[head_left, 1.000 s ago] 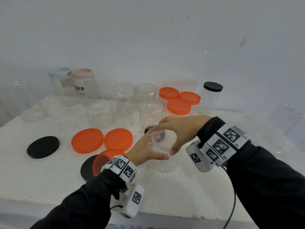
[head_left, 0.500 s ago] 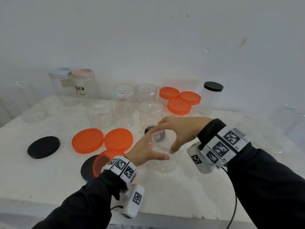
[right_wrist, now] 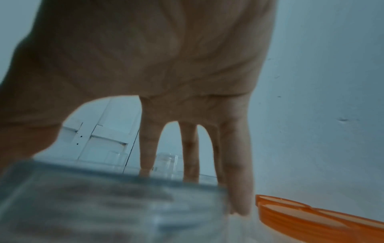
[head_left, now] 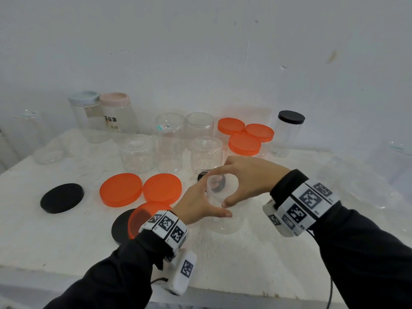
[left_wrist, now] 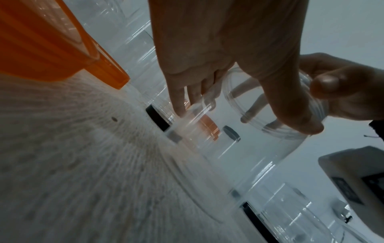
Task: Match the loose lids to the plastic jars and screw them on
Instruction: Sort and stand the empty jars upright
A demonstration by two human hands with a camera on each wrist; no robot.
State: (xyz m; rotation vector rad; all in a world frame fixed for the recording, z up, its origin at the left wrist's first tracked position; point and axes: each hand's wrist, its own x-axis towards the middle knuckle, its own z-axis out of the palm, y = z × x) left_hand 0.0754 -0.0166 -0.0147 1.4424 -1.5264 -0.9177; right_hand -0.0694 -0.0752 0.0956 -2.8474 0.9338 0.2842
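Note:
A clear plastic jar (head_left: 226,221) stands on the white table (head_left: 256,259) near the middle front. My left hand (head_left: 200,202) grips its upper side from the left, thumb in front, fingers hidden behind. A clear lid (head_left: 215,191) sits on the jar's mouth, and my right hand (head_left: 233,186) grips its rim from above, thumb in front, fingers at the back. In the left wrist view the left hand (left_wrist: 234,115) wraps the jar (left_wrist: 249,156) under the lid's rim (left_wrist: 276,131). The right wrist view shows right fingers (right_wrist: 236,172) reaching down onto the blurred lid (right_wrist: 104,205).
Two loose orange lids (head_left: 121,189) (head_left: 162,188) lie left of the hands; a third (head_left: 145,214) leans on a black lid (head_left: 121,227). Another black lid (head_left: 62,198) lies far left. Open and capped jars (head_left: 170,141) line the back, with the wall behind.
The right hand has turned slightly on the clear lid. The jar and the left hand stay where they were.

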